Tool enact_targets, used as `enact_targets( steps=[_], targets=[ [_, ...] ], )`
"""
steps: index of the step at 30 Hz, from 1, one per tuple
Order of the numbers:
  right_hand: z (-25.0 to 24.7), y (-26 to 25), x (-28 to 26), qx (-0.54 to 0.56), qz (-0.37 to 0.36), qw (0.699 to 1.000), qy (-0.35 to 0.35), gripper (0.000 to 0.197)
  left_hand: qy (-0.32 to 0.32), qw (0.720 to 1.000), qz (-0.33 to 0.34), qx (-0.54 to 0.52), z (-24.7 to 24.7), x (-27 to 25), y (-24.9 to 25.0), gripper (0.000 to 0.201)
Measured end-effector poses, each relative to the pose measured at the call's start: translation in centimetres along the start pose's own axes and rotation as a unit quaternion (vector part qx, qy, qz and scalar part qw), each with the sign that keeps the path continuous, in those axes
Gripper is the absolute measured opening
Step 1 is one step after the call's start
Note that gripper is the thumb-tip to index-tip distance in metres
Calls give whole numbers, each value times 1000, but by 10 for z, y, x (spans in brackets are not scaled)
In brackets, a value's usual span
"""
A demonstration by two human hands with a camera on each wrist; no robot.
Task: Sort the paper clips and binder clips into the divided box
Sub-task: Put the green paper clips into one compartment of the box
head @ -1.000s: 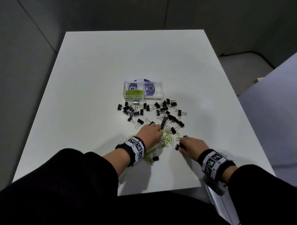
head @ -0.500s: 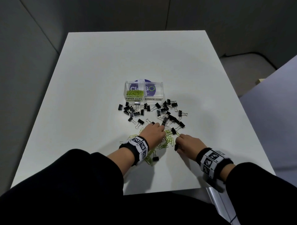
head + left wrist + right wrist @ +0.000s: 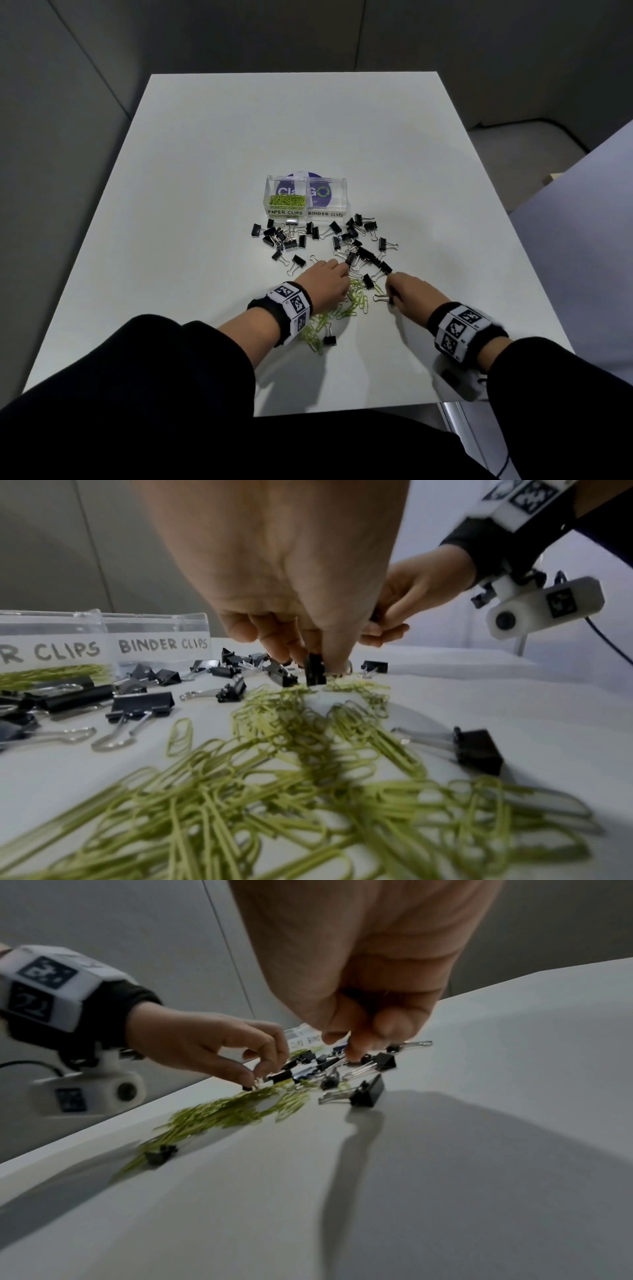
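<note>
The clear divided box stands mid-table; its left half, labelled paper clips, holds green clips, and the binder clips half shows none. Black binder clips lie scattered in front of it. Nearer me is a pile of green paper clips. My left hand pinches one upright black binder clip at the far edge of that pile. My right hand is curled, with something black in its grip that looks like a binder clip. Its fingertip touches the clips on the table.
A lone binder clip lies near my left wrist and another just before my right hand. The white table drops off close behind my forearms, and a grey wall stands on the left.
My right hand has moved forward from the near side of the pile to the binder clips. My left hand has stayed over the paper clips, fingers working at one clip.
</note>
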State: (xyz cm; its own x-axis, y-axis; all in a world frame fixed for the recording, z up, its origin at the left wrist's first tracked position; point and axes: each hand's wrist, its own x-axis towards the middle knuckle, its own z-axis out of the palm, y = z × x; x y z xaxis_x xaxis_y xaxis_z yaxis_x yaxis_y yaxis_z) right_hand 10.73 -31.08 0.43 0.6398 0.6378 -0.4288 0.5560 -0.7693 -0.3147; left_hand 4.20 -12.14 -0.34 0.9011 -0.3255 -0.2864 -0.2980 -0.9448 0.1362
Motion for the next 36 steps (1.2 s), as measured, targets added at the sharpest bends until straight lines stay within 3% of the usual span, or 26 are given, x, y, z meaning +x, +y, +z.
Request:
enact_targets(
  steps=[2,4,6,8,9,13,17,21,24,29,33,36],
  targets=[
    [-4,5,1,8,28,999,27,5,2,998,-20,-55,-7,-3,-1,23],
    [-3,8,3,-6,40,999,17,22,-8,994,-47,-99,-12,-9,-3,19],
    [0,9,5,-33,39,999,-7,33,-10,991,-47,-124,-9,-18,-8,40],
    [5,8,8,-44,31,998,-11,28,-35,990,-39,-134,-2,-26,-10,60],
    [6,8,9,-42,31,999,-11,26,-48,989,-40,-135,1,-29,-9,61],
    [6,7,12,29,67,997,-25,26,-54,991,-22,-122,9,-37,0,37],
    [10,8,11,43,73,996,-27,18,-103,991,51,-65,12,-44,8,37],
    [10,8,9,30,52,998,-34,12,-118,991,61,-34,11,-40,6,32],
    [4,8,11,68,61,996,-17,3,-106,991,68,-46,12,-37,6,32],
    [-5,-5,22,64,44,996,-31,30,-32,992,28,-121,2,-28,-7,31],
    [-2,-12,28,21,34,997,-66,38,28,993,-52,-101,-16,-17,-42,33],
    [1,-13,28,10,34,998,-59,31,38,991,-106,-73,-23,-8,-72,32]
  ],
)
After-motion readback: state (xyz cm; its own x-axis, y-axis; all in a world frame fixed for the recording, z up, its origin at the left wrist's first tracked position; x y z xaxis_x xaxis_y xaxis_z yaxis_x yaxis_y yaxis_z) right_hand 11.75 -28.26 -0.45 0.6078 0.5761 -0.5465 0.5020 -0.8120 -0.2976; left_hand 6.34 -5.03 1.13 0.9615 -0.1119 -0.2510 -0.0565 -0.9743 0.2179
